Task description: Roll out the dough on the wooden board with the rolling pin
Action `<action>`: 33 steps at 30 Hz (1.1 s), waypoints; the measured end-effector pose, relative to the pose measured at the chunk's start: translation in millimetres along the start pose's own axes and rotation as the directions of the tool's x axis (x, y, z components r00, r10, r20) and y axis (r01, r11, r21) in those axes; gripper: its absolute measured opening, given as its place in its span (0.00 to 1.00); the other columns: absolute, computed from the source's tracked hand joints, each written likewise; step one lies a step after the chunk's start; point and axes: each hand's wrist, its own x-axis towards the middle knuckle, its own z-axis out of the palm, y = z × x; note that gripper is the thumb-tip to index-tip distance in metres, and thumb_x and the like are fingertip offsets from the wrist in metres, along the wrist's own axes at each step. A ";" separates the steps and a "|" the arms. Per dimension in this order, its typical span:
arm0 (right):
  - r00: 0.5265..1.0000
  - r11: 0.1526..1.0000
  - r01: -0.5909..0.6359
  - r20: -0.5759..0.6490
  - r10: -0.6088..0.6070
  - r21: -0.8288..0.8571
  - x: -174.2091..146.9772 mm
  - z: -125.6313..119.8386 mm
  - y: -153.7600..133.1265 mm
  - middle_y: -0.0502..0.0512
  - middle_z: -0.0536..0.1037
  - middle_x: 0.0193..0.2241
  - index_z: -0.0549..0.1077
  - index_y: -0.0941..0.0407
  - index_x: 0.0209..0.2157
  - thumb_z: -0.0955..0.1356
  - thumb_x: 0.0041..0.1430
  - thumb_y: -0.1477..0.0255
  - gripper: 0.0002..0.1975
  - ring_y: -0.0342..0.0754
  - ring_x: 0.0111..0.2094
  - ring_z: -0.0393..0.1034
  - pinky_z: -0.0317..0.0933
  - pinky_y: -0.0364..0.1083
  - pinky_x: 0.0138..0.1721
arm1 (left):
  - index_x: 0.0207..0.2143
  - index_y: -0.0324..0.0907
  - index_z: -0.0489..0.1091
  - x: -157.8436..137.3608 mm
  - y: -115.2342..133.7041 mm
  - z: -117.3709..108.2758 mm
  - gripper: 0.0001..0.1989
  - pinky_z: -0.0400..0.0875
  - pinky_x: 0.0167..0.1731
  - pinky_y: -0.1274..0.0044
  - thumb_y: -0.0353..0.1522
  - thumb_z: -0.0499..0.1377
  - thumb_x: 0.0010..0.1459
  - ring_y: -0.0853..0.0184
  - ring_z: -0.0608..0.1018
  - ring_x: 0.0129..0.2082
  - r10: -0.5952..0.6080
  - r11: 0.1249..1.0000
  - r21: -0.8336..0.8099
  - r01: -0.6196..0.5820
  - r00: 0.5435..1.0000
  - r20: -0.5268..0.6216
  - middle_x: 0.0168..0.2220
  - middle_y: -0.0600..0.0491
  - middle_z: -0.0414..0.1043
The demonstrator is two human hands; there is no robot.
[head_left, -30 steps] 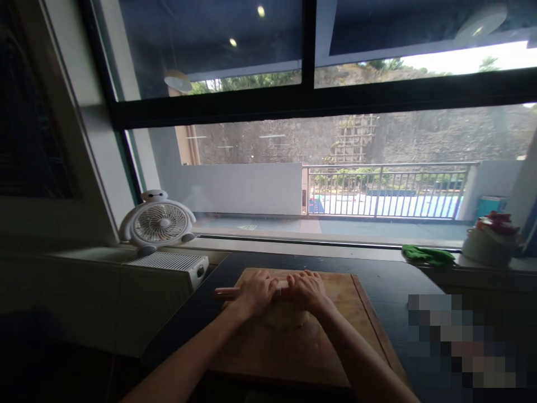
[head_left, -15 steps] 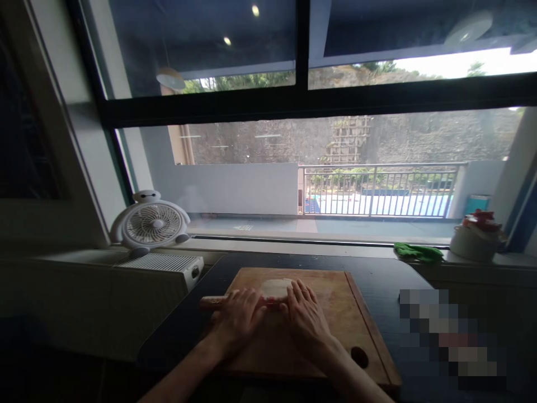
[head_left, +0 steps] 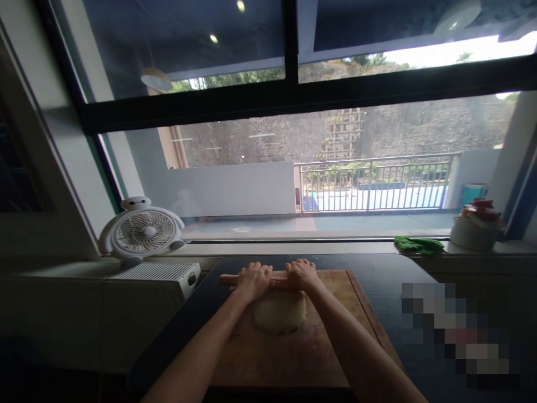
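Observation:
A wooden rolling pin (head_left: pixel 227 280) lies crosswise near the far edge of a wooden cutting board (head_left: pixel 293 358). My left hand (head_left: pixel 253 279) is curled over its left part, and the pin's left end sticks out past it. Over the right part bends my right hand (head_left: pixel 301 274), fingers wrapped down on the far side and hiding that end. Between my forearms, on the near side of the pin, a flat, roundish sheet of pale dough (head_left: pixel 279 313) rests on the board.
The board stands on a dark table (head_left: pixel 176 330) by a window. A white fan (head_left: pixel 146 230) and a white radiator (head_left: pixel 168 272) are at the left. A green cloth (head_left: pixel 418 245) and a pale pot (head_left: pixel 474 230) with a red top sit on the right sill.
Both hands and the rolling pin have moved away from me across the dough to the board's far side. More of the dough now shows on the near side. The view has tilted slightly.

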 end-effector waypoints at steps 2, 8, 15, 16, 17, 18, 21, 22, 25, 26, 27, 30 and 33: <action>1.000 1.000 0.003 0.012 -0.003 -0.008 0.3 -2.1 1.7 0.56 0.69 0.48 0.67 0.56 0.48 0.64 0.60 0.61 0.18 0.48 0.45 0.66 0.61 0.55 0.46 | 0.35 0.43 0.73 8.1 1.1 3.9 0.21 0.62 0.43 0.66 0.41 0.42 0.63 0.59 0.73 0.41 -0.016 1.000 -0.013 0.016 1.000 -0.001 0.37 0.47 0.73; 0.995 0.997 0.073 -0.070 -0.073 -0.004 -45.0 5.4 -12.3 0.61 0.68 0.51 0.70 0.58 0.45 0.54 0.65 0.58 0.23 0.53 0.57 0.55 0.49 0.56 0.55 | 0.41 0.42 0.70 -46.0 -2.2 -2.9 0.19 0.58 0.51 0.69 0.38 0.42 0.64 0.62 0.70 0.47 0.068 0.995 -0.064 -0.077 0.988 -0.136 0.44 0.48 0.72; 0.982 0.995 0.096 -0.167 -0.090 0.028 -100.7 17.5 -28.7 0.64 0.52 0.62 0.53 0.64 0.61 0.51 0.65 0.61 0.29 0.54 0.63 0.39 0.33 0.52 0.61 | 0.50 0.44 0.64 -105.0 -18.6 -12.7 0.17 0.57 0.52 0.66 0.37 0.43 0.65 0.61 0.70 0.47 0.227 0.961 -0.095 -0.259 0.938 -0.263 0.46 0.50 0.71; 0.982 0.995 0.093 -0.166 -0.087 0.030 -97.5 16.7 -28.2 0.63 0.53 0.62 0.55 0.63 0.60 0.51 0.65 0.61 0.28 0.54 0.63 0.39 0.33 0.52 0.61 | 0.49 0.45 0.65 -100.4 -19.0 -13.2 0.17 0.58 0.50 0.67 0.37 0.43 0.65 0.62 0.70 0.45 0.216 0.965 -0.095 -0.244 0.946 -0.240 0.44 0.51 0.71; 0.984 0.996 0.082 -0.162 -0.076 0.032 -91.0 15.5 -27.1 0.63 0.55 0.61 0.58 0.63 0.59 0.51 0.65 0.60 0.28 0.54 0.63 0.41 0.34 0.52 0.61 | 0.47 0.45 0.67 -93.0 -18.5 -13.3 0.17 0.60 0.48 0.67 0.38 0.42 0.65 0.62 0.71 0.44 0.190 0.973 -0.089 -0.212 0.959 -0.210 0.43 0.51 0.72; 0.986 0.997 0.066 -0.155 -0.060 0.032 -81.6 13.9 -25.4 0.64 0.58 0.59 0.61 0.62 0.56 0.51 0.65 0.60 0.28 0.54 0.62 0.43 0.36 0.53 0.60 | 0.44 0.46 0.68 -83.2 -17.2 -13.0 0.17 0.60 0.47 0.68 0.38 0.42 0.65 0.61 0.71 0.44 0.152 0.983 -0.077 -0.168 0.972 -0.177 0.42 0.51 0.72; 0.993 1.000 -0.007 -0.119 0.010 0.028 -44.0 9.3 -18.6 0.62 0.65 0.54 0.69 0.60 0.48 0.53 0.65 0.58 0.25 0.55 0.59 0.51 0.43 0.57 0.58 | 0.39 0.45 0.70 -46.6 -11.2 -9.8 0.19 0.61 0.45 0.68 0.40 0.42 0.65 0.60 0.70 0.45 0.034 0.999 -0.036 -0.038 0.994 -0.100 0.42 0.50 0.72; 0.994 0.999 -0.031 -0.104 0.033 0.025 -31.6 8.1 -16.0 0.61 0.67 0.52 0.70 0.59 0.46 0.55 0.64 0.57 0.23 0.54 0.57 0.54 0.46 0.58 0.56 | 0.39 0.44 0.70 -34.2 -9.1 -8.0 0.19 0.60 0.44 0.68 0.40 0.42 0.65 0.59 0.70 0.45 0.013 0.999 -0.031 -0.016 0.996 -0.083 0.42 0.49 0.72; 0.996 0.998 -0.065 -0.067 0.066 0.019 -7.3 6.1 -9.2 0.56 0.69 0.48 0.69 0.57 0.44 0.61 0.60 0.57 0.19 0.51 0.51 0.61 0.52 0.59 0.52 | 0.40 0.43 0.71 -6.3 -3.5 -2.4 0.21 0.60 0.44 0.67 0.40 0.40 0.66 0.59 0.70 0.45 -0.003 0.999 -0.038 0.001 0.999 -0.039 0.42 0.48 0.72; 0.997 0.998 -0.054 -0.063 0.055 0.018 -5.5 5.7 -7.5 0.56 0.69 0.48 0.69 0.57 0.44 0.61 0.60 0.57 0.19 0.51 0.51 0.61 0.53 0.59 0.52 | 0.39 0.42 0.71 -1.9 -1.9 -1.2 0.22 0.60 0.44 0.67 0.40 0.39 0.66 0.59 0.70 0.45 -0.009 0.999 -0.040 0.008 1.000 -0.022 0.42 0.48 0.73; 0.997 0.999 -0.029 -0.064 0.030 0.018 -7.2 5.2 -6.3 0.57 0.69 0.49 0.69 0.57 0.43 0.60 0.61 0.57 0.19 0.52 0.52 0.60 0.52 0.59 0.53 | 0.39 0.42 0.72 -0.5 -0.7 -0.6 0.23 0.60 0.44 0.67 0.40 0.40 0.66 0.59 0.70 0.44 -0.011 0.999 -0.043 0.011 1.000 -0.009 0.41 0.47 0.73; 0.992 0.994 0.105 -0.079 -0.103 0.017 -28.8 3.4 -4.9 0.59 0.65 0.53 0.71 0.56 0.43 0.54 0.65 0.59 0.21 0.53 0.58 0.51 0.44 0.58 0.56 | 0.43 0.43 0.71 -13.6 -1.0 -2.8 0.21 0.60 0.45 0.68 0.41 0.41 0.65 0.60 0.69 0.45 0.006 0.998 -0.055 -0.006 1.000 -0.004 0.43 0.47 0.72; 0.967 0.969 0.244 -0.087 -0.241 0.024 -58.3 0.2 -5.4 0.56 0.66 0.54 0.68 0.53 0.46 0.51 0.66 0.62 0.21 0.52 0.61 0.45 0.41 0.54 0.57 | 0.52 0.46 0.65 -41.6 -8.2 -9.0 0.20 0.58 0.48 0.70 0.40 0.42 0.65 0.62 0.68 0.47 0.103 0.990 -0.095 -0.107 0.993 -0.052 0.45 0.49 0.71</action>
